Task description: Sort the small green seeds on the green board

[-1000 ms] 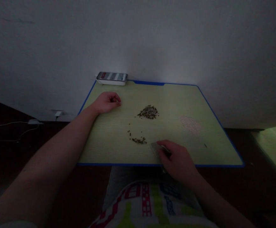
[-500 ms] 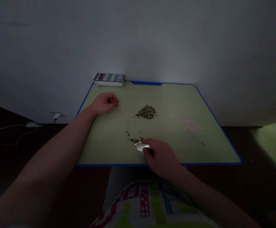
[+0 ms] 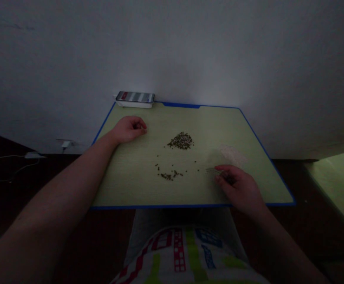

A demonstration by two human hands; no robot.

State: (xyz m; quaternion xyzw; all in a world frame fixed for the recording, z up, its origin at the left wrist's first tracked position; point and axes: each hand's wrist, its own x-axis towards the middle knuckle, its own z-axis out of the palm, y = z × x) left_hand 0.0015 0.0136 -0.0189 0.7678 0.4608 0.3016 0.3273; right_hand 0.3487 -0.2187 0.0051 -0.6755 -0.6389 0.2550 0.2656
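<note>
My right hand (image 3: 241, 187) pinches a thin, shiny, see-through piece (image 3: 212, 170), its kind unclear, just above the table near the front right. To its left lies a loose scatter of small dark grains (image 3: 168, 176), with a few strays between. A larger heap of the same dark grains (image 3: 181, 141) sits near the table's middle. Beyond my right hand spreads a pale patch of fine grains (image 3: 232, 154). My left hand (image 3: 129, 129) rests on the left part of the table, fingers curled and thumb against them; whatever they may hold is hidden.
The pale green tabletop (image 3: 136, 173) has a blue edge. A phone (image 3: 135, 97) lies on a white box (image 3: 134, 104) at the back left corner, against the wall (image 3: 172, 51). A plug (image 3: 67, 144) and white cables (image 3: 35, 155) are off to the left.
My right hand has moved right with the shiny piece, away from the dark scatter toward the pale patch. A few dark grains now lie along that path. My left hand stays put.
</note>
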